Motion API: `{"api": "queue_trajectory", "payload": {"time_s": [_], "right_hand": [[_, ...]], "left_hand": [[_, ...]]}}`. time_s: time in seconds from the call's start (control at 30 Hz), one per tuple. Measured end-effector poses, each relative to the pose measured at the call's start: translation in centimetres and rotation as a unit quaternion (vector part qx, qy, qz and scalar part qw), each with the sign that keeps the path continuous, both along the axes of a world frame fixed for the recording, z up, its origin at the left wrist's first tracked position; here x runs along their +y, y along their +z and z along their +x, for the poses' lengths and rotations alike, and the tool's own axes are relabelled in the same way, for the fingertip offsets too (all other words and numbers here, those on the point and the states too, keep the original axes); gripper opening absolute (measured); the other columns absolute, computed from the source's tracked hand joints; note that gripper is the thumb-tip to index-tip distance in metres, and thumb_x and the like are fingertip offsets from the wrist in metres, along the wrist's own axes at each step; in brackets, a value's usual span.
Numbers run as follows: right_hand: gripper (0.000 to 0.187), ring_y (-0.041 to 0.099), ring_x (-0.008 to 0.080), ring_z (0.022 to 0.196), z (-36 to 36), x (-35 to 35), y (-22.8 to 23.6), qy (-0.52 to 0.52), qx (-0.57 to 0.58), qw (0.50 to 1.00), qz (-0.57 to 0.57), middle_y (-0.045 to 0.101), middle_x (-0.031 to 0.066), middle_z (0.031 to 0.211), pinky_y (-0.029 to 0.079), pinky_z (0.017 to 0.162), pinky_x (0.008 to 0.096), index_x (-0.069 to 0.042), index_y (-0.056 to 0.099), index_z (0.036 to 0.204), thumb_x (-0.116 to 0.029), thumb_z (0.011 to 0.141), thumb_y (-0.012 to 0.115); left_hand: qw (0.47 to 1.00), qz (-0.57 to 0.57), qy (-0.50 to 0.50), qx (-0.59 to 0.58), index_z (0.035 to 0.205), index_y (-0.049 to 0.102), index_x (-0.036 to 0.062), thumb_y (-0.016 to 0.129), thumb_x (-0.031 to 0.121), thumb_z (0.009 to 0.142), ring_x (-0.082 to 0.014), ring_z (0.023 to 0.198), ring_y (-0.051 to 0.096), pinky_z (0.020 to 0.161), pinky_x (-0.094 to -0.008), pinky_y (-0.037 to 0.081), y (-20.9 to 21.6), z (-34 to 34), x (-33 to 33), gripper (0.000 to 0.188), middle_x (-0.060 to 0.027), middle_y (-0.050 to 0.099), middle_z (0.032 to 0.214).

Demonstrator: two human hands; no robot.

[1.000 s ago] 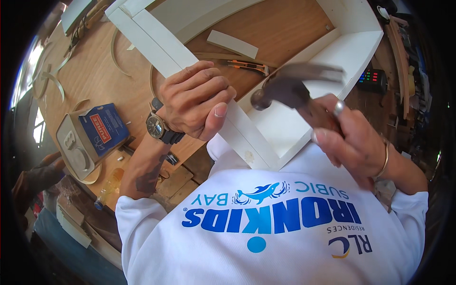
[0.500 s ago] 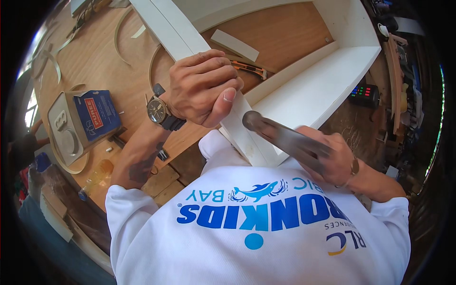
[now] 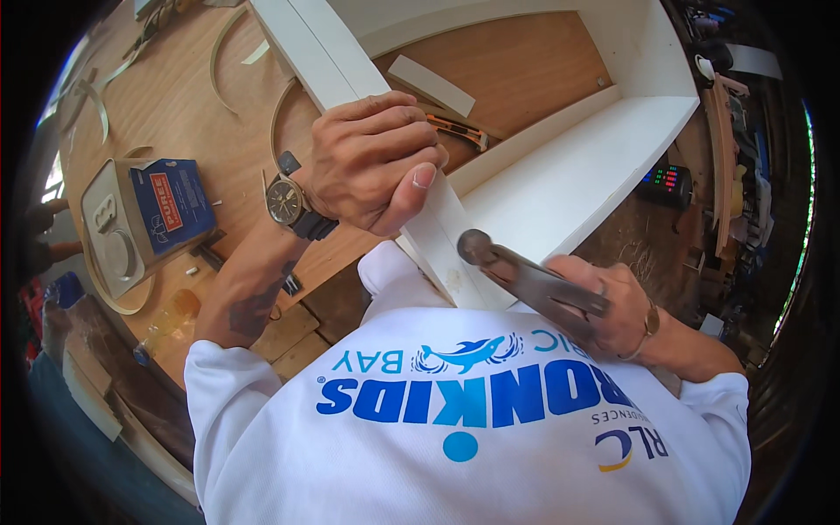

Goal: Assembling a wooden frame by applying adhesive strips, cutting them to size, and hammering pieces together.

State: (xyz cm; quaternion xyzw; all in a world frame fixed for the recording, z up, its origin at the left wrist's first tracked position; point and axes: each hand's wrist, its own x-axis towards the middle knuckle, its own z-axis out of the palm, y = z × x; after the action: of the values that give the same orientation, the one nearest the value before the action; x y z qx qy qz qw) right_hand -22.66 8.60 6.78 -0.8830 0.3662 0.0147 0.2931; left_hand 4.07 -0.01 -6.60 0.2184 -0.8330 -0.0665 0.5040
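Note:
My left hand, with a dark wristwatch on its wrist, grips the near edge board of a white cabinet frame that lies on a wooden workbench. My right hand holds a steel hammer. The hammer's round head rests on or just above the white board's near end, close below my left thumb. A white printed shirt covers the lower part of the view.
An orange utility knife and a loose white strip lie inside the frame. A small blue box sits on a grey tray at the left. Curved edge-band offcuts litter the bench. A small device with coloured lights lies at right.
The hammer has come down from a raised position to the white board's near end. My left hand has kept its grip on the board while the view shifted.

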Motion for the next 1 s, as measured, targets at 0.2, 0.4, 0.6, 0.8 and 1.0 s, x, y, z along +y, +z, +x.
{"api": "queue_trajectory", "payload": {"time_s": [0.2, 0.4, 0.6, 0.8, 1.0], "right_hand": [[0.037, 0.053, 0.0157, 0.051, -1.0, -0.6, 0.3, -0.03, -0.037, 0.998, 0.029, 0.064, 0.0053, 0.091, 0.046, 0.046, 0.0254, -0.009, 0.055, 0.113, -0.007, 0.08, 0.069], [0.04, 0.059, 0.0179, 0.06, -1.8, -11.2, 3.2, -0.092, 0.049, 0.975, -0.198, 0.067, 0.0074, 0.086, 0.045, 0.053, 0.0331, -0.013, 0.051, 0.126, -0.02, 0.089, 0.062], [0.024, 0.065, 0.0326, 0.072, -6.5, -25.6, -11.8, -0.025, 0.258, 0.941, -0.217, 0.067, 0.0119, 0.084, 0.048, 0.063, 0.0446, -0.013, 0.05, 0.115, -0.022, 0.093, 0.053], [0.029, 0.063, 0.0368, 0.081, -10.2, -32.1, -26.7, 0.095, 0.219, 0.941, -0.239, 0.064, 0.0101, 0.099, 0.051, 0.071, 0.0443, -0.018, 0.054, 0.119, -0.018, 0.09, 0.05], [0.026, 0.062, 0.036, 0.084, -6.7, -32.8, -32.9, 0.093, 0.196, 0.955, -0.202, 0.061, 0.0139, 0.107, 0.052, 0.069, 0.0439, -0.01, 0.057, 0.113, -0.018, 0.089, 0.049]], "left_hand": [[1.0, -0.001, 0.003, 0.0, 0.071, 0.063, 0.0041, 0.037, 0.015, 0.085, -0.0243, 0.068, 0.059, 0.081, -0.0373, 0.052, 0.0, 0.1, -0.3, 0.031, -0.0108, 0.062, 0.076], [1.0, -0.008, 0.0, -0.012, 0.072, 0.059, 0.0078, 0.045, 0.011, 0.082, -0.0207, 0.066, 0.056, 0.081, -0.0337, 0.052, 0.3, 0.3, -0.4, 0.018, -0.0057, 0.062, 0.079], [1.0, -0.007, -0.014, -0.021, 0.072, 0.059, 0.0075, 0.043, 0.011, 0.083, -0.0209, 0.067, 0.056, 0.081, -0.034, 0.052, 0.7, -0.1, -0.4, 0.019, -0.0058, 0.061, 0.079], [0.998, 0.029, -0.005, -0.059, 0.072, 0.058, 0.0081, 0.041, 0.012, 0.084, -0.021, 0.071, 0.057, 0.083, -0.0346, 0.051, 1.4, 0.3, 0.0, 0.021, -0.0062, 0.06, 0.081], [0.995, 0.047, -0.007, -0.093, 0.078, 0.062, 0.0077, 0.04, 0.019, 0.091, -0.0229, 0.077, 0.06, 0.088, -0.0348, 0.051, 1.1, 1.5, 0.3, 0.028, -0.0078, 0.061, 0.088]]}}
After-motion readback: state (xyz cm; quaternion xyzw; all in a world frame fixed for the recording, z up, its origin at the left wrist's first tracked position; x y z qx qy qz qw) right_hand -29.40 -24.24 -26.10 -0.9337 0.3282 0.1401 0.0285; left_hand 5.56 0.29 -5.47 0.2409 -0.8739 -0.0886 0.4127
